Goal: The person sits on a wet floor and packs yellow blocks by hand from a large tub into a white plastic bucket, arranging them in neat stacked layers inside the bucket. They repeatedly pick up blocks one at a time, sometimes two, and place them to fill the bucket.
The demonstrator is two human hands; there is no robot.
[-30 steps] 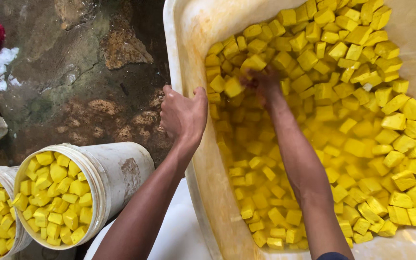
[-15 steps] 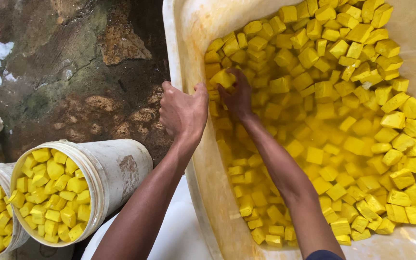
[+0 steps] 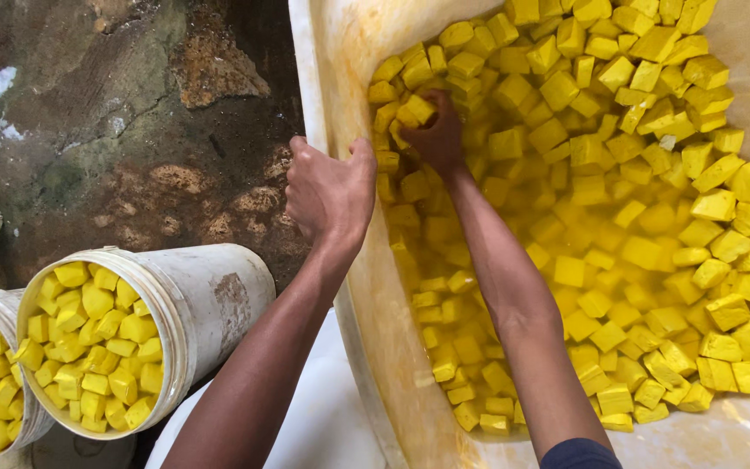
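Left hand (image 3: 330, 193) clamps the tub rim (image 3: 333, 104); right hand (image 3: 437, 139) closes on yellow cubes (image 3: 644, 174) underwater — best gathered loosely to avoid crushing.

Left hand (image 3: 330, 193): bare, no glove, ring or watch to be seen.
Right hand (image 3: 436, 137): bare as well, partly hidden among yellow pieces, so its fingers are hard to make out.
Forearms: both bare from wrist to the lower frame edge.
Sleeve (image 3: 579, 454): dark navy cloth, a short edge showing on the right upper arm only.
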